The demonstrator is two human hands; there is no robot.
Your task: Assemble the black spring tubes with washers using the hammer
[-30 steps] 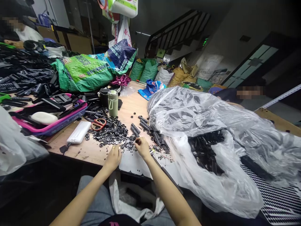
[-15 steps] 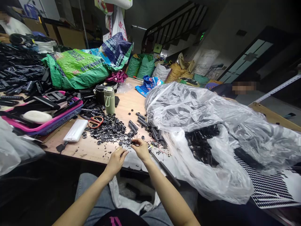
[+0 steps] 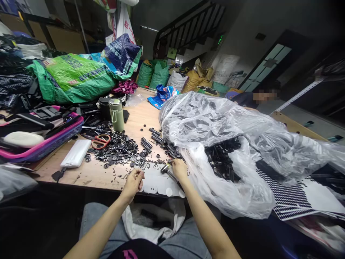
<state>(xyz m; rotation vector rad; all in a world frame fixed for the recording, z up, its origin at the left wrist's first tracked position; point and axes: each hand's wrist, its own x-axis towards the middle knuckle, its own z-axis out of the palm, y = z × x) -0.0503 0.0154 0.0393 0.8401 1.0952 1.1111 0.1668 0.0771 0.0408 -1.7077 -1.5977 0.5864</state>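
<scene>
My left hand [image 3: 134, 182] is closed on a thin metal pin [image 3: 146, 166] near the table's front edge, its tip pointing up and right. My right hand [image 3: 178, 168] is at the near side of the black-and-white patterned rollers [image 3: 172, 149], fingertips down among small black parts; what they hold is too small to name. Just left of it lies a hammer [image 3: 165, 169] with a dark handle, partly behind the wrist. Black discs [image 3: 121, 156] and loose pins are heaped beyond my left hand.
Red-handled scissors [image 3: 101, 141], a white power bank [image 3: 76, 153], a green bottle [image 3: 116, 115] and a pink basket [image 3: 78, 122] are at the left. A large clear plastic bag [image 3: 199, 118] of black parts fills the right. Another person sits behind it.
My right hand has left the pin and moved right, past the hammer head, to the small parts by the rollers. My left hand keeps the pin. The whole view has shifted somewhat.
</scene>
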